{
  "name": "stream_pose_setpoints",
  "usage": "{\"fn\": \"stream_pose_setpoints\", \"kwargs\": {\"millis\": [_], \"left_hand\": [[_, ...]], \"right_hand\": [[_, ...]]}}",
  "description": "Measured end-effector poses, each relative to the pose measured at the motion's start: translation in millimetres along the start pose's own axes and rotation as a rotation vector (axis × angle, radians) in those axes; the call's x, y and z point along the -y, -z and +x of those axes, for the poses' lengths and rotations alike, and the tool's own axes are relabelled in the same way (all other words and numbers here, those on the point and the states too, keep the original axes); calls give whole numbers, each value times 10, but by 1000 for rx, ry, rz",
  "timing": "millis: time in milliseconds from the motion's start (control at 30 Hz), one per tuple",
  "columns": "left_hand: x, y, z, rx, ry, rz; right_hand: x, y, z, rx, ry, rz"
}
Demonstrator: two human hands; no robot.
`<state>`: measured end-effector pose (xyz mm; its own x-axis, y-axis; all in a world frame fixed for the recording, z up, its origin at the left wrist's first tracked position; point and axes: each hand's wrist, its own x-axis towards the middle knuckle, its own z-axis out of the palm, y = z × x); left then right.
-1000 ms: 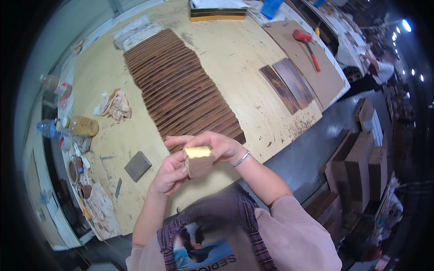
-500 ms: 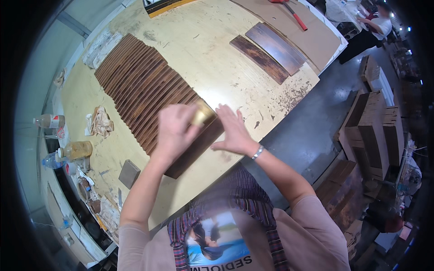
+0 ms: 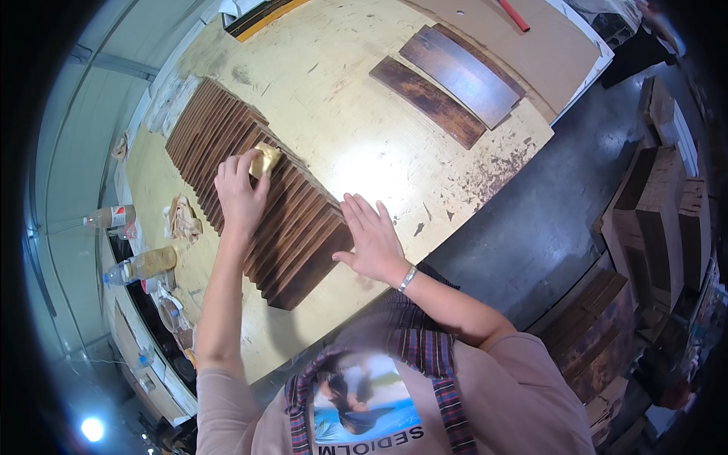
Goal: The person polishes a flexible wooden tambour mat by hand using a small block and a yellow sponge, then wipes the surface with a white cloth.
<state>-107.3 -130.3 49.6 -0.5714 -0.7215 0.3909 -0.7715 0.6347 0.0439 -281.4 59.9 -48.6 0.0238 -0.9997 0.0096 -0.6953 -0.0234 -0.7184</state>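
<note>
A long row of dark brown wooden boards (image 3: 227,144) stands on edge, packed side by side, across the pale table. My left hand (image 3: 240,191) is closed on a folded piece of yellow sandpaper (image 3: 265,159), over the top edges near the middle of the row. My right hand (image 3: 373,239) is open with its fingers spread. It rests at the right end of the nearest boards, its fingertips by their corner and its thumb near the front board's face.
Loose flat boards (image 3: 459,76) lie at the table's far right. Plastic bottles (image 3: 152,263) and a crumpled rag (image 3: 182,218) sit along the left side. A red handle (image 3: 514,15) lies on cardboard at the far edge. Stacked boards (image 3: 652,220) stand beyond the table on the right.
My left hand has moved with the sandpaper from the near end of the row to farther along it. My right hand stays by the row's near right end. The view has shifted slightly.
</note>
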Motion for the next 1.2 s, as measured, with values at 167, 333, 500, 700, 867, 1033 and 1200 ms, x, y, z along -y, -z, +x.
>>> {"fn": "stream_pose_setpoints", "kwargs": {"millis": [167,333,500,700,867,1033,1200], "left_hand": [[-159,-21,26,173,-475,-248],[143,-140,54,-28,-212,-168],[689,-202,41,38,62,-14],[530,-119,156,135,-286,-98],[737,-268,230,-72,-130,-168],[1237,-414,323,-38,64,21],[902,-224,421,71,-397,-88]], "right_hand": [[-21,57,9,-10,-10,-7],[-9,45,11,-24,-15,-9],[77,54,35,-7,-21,-8],[75,69,44,-36,-21,-32],[92,67,57,-8,-58,-33],[148,127,83,15,-62,-29],[157,138,90,14,-75,-41]]}}
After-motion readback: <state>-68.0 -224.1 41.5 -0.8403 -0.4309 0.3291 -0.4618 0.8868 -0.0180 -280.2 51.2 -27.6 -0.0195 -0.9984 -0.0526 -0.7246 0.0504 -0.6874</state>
